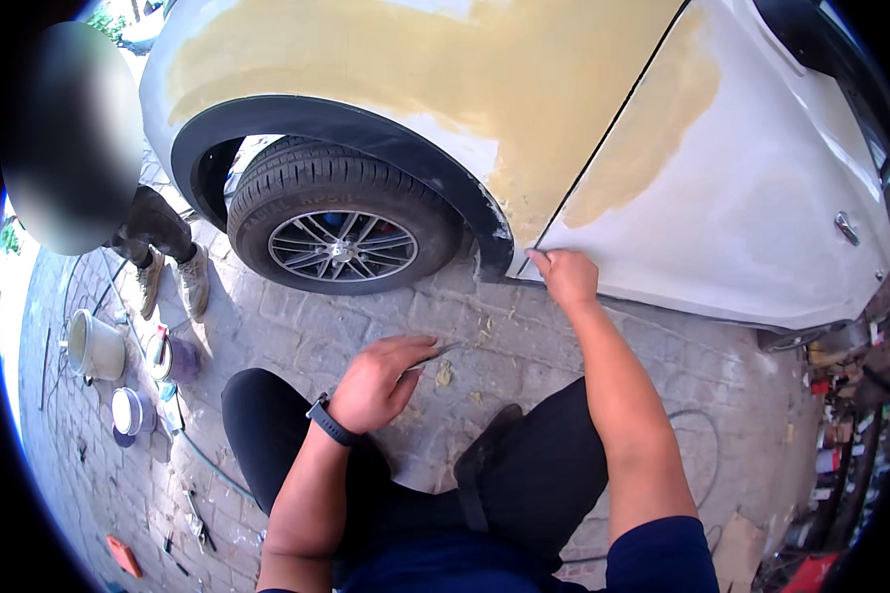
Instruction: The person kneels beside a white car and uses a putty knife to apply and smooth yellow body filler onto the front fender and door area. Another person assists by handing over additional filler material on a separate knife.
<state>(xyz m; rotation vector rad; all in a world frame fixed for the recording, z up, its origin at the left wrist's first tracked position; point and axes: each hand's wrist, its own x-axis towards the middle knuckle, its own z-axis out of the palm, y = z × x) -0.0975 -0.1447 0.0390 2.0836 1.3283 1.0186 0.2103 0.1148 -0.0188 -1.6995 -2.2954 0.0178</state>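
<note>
Beside the white car point(761, 198), low at the door's front corner, the right hand point(567, 277) presses closed fingers on the filler-patched panel while the left hand point(376, 381) grips a thin scraper point(443, 350) over the paving — seemingly mid-smoothing, with careful edge work next.

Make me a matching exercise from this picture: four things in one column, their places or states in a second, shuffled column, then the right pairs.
Things:
1. left hand
2. right hand
3. white bucket
4. car wheel

Places or states:
A. stands on the paving at far left
B. pressed to the lower edge of the car door
C. sits under the black wheel arch
D. holds a thin metal blade over the paving

Pairs: 1-D, 2-B, 3-A, 4-C
</note>
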